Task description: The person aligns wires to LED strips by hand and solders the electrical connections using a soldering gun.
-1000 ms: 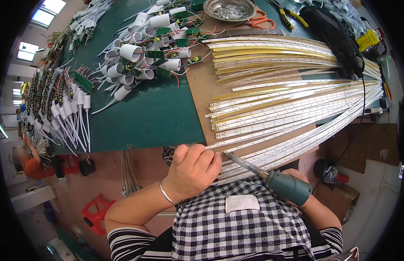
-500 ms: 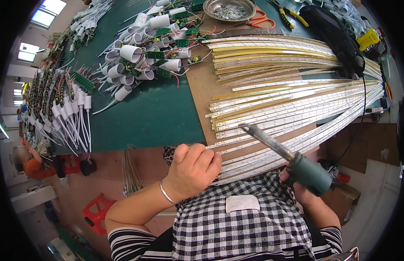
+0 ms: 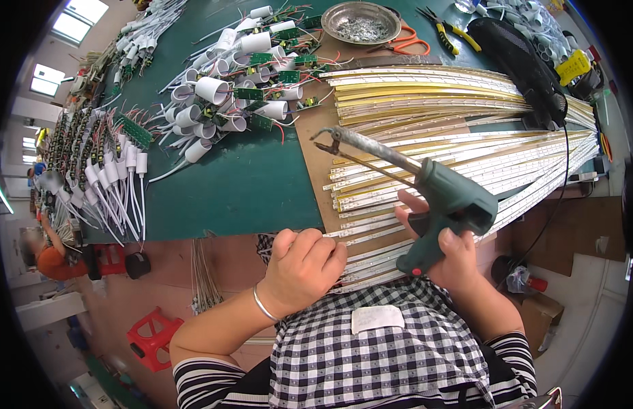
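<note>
A green soldering gun [image 3: 456,198] with a long metal barrel and a thin wire feeder at its tip is gripped in my right hand [image 3: 456,255]. The gun is raised over the strips, its tip pointing left. Long, narrow LED strips [image 3: 412,160], white and yellow, lie fanned across a brown board [image 3: 313,153]. My left hand [image 3: 303,266] is closed at the near table edge, by the left ends of the closest strips. Whatever its curled fingers hold is hidden from view.
Wired driver boards with white plastic sleeves [image 3: 214,91] are heaped at the back left; more wired boards [image 3: 122,163] hang over the left edge. At the back are a metal bowl [image 3: 327,26], orange scissors [image 3: 412,42], pliers [image 3: 447,34] and a black mesh tube [image 3: 514,51]. A red stool [image 3: 155,334] stands below.
My right hand has lifted the soldering gun up and left, and the gun has turned so its trigger side and wire feeder now show. My left hand has stayed in place.
</note>
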Demonstrator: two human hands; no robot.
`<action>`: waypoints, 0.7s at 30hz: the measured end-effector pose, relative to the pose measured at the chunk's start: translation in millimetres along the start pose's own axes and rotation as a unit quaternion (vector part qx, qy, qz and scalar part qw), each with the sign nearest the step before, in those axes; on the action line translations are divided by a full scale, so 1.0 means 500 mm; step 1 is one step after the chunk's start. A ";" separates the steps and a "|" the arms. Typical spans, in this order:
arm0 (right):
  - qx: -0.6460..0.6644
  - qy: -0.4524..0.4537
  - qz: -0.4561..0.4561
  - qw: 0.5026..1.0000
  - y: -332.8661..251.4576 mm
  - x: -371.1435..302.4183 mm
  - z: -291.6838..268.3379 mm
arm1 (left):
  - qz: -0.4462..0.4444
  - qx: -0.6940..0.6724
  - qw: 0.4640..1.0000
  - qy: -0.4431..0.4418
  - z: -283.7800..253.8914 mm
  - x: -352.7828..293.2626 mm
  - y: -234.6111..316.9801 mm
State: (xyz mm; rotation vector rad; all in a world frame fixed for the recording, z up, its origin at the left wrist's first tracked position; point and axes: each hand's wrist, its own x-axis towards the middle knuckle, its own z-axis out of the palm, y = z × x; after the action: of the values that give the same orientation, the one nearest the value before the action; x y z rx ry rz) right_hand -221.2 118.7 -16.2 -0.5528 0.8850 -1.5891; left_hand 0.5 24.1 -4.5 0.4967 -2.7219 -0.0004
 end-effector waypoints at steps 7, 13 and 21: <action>-0.005 0.001 -0.001 1.000 0.017 -0.017 0.005 | -0.009 -0.024 1.000 -0.018 -0.002 -0.001 -0.006; -0.016 -0.006 0.000 1.000 0.026 -0.022 0.002 | -0.036 -0.051 0.998 0.001 0.001 -0.008 -0.001; -0.035 0.023 -0.037 0.998 0.028 -0.024 -0.005 | -0.091 -0.145 0.982 0.082 0.012 -0.028 -0.001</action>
State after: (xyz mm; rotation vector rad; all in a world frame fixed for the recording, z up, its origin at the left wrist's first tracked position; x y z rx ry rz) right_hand -212.1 130.3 -27.1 -0.6074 0.9674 -1.6473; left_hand 10.9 27.9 -15.1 0.6260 -2.4508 -0.3818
